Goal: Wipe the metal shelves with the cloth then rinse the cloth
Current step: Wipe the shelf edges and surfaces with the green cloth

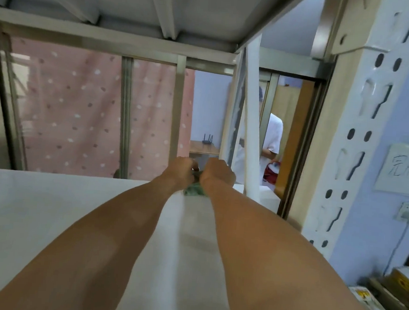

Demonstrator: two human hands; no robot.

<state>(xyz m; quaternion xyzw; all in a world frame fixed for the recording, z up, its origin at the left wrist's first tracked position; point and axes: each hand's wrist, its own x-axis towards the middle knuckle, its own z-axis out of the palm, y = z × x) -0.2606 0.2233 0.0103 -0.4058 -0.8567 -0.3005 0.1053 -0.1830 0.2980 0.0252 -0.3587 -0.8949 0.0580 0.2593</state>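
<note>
I see both arms stretched far forward over the white metal shelf [49, 216], and the two hands meet at its back edge. The left hand [182, 169] and the right hand [218, 171] are side by side, almost touching, and both are curled into fists around the green cloth [193, 190]. Only a small part of the cloth shows, hanging a little below the wrists and lying against the shelf surface; the rest is hidden inside the fingers. The picture is blurred there, so I cannot tell how the cloth is folded. Above the hands is the underside of the upper shelf [196, 9], white with ribs. At the right stands the white upright post [370, 118] with many slots, and a thinner white diagonal brace [251, 134] comes down just beside the right hand. Behind the shelf there is a glass partition with metal frames and a pink dotted curtain [68, 109]. Through the opening I see a person in a white shirt [273, 135] beside a wooden door. On the purple wall at right hangs a paper note [403, 168], and below it a wall socket [406, 211] with a cable.
</note>
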